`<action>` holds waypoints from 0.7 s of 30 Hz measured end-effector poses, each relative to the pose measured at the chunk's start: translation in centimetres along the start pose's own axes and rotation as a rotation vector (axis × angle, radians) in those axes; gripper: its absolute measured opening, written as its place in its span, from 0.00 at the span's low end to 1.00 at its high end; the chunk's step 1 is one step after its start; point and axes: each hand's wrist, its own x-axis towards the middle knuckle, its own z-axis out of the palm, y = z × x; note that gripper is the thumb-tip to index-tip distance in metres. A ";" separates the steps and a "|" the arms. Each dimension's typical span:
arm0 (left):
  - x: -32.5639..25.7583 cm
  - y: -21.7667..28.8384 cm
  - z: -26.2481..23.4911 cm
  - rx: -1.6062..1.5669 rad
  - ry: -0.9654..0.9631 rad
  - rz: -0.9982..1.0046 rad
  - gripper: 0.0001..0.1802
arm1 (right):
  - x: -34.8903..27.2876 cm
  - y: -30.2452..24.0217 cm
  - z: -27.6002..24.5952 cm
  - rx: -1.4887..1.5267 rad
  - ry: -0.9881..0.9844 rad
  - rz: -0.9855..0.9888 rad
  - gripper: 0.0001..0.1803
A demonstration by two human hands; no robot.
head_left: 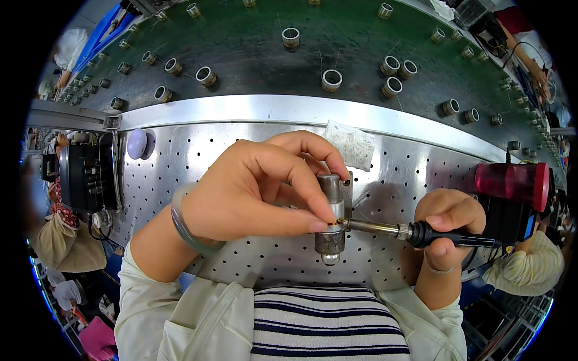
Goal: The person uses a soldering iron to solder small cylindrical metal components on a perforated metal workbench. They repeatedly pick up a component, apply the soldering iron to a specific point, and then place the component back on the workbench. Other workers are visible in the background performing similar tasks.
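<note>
My right hand (pixel 451 216) is wrapped around the black handle of a soldering iron (pixel 379 228), its metal shaft pointing left. The iron's tip meets the side of a small metal ring (pixel 336 209), where a bit of copper colour shows. That ring sits on an upright cylindrical metal fixture (pixel 329 242) with a rounded, shiny near end. From the left, my left hand (pixel 259 186) reaches over the fixture, thumb and index finger pinched together close to the iron's tip. Whatever lies between those fingertips is too small to make out. The other fingers curl behind the fixture's top.
Under my hands is a perforated metal worktop (pixel 265 271). Beyond its raised edge runs a dark green belt (pixel 241 42) carrying many metal rings (pixel 332 80) with thin wires. A whitish pad (pixel 350 145), a purple knob (pixel 136 144) and a red cylinder (pixel 512 185) surround me. People work on both sides.
</note>
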 end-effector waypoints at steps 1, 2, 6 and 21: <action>0.0 0.3 0.0 -0.045 0.002 -0.038 0.16 | 0.0 0.0 0.0 0.007 -0.001 0.000 0.15; 0.2 0.5 0.0 -0.091 0.002 -0.076 0.18 | 0.1 0.1 -0.1 0.009 -0.008 -0.007 0.15; 0.6 1.1 0.0 -0.096 -0.028 -0.223 0.27 | 0.2 0.3 -0.3 0.005 -0.038 -0.034 0.15; 1.1 0.2 -0.4 -0.215 -0.064 -0.231 0.40 | 0.1 0.3 -0.6 0.083 0.080 -0.048 0.13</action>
